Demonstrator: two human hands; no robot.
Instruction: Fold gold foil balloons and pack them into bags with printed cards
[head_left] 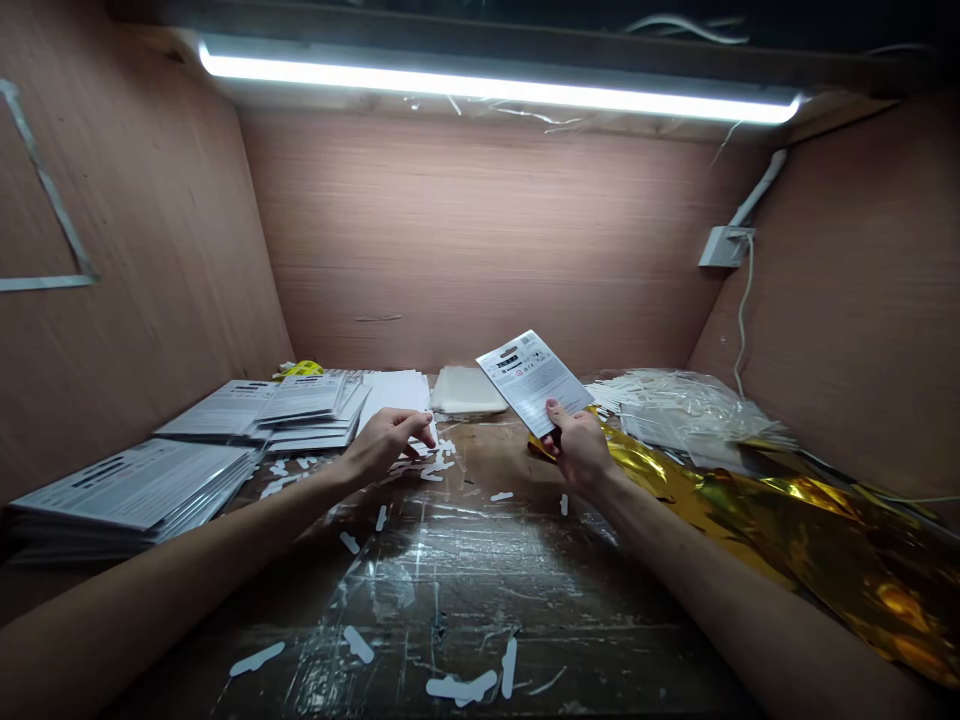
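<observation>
One dark tabletop (480, 570), gold foil (750, 525) at right, stacked printed cards (142, 485) at left, single card (525, 385) tilted above, lower edge gripped by right hand (581, 447), left hand (388, 438) curled, grip unclear, near small white cutouts (358, 645)

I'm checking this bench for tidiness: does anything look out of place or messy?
Yes. Small white cutouts lie strewn across the tabletop, some beside the left hand, others nearest the camera; they look like litter next to the stacked cards on the left. The gold foil on the right is also crumpled.
</observation>
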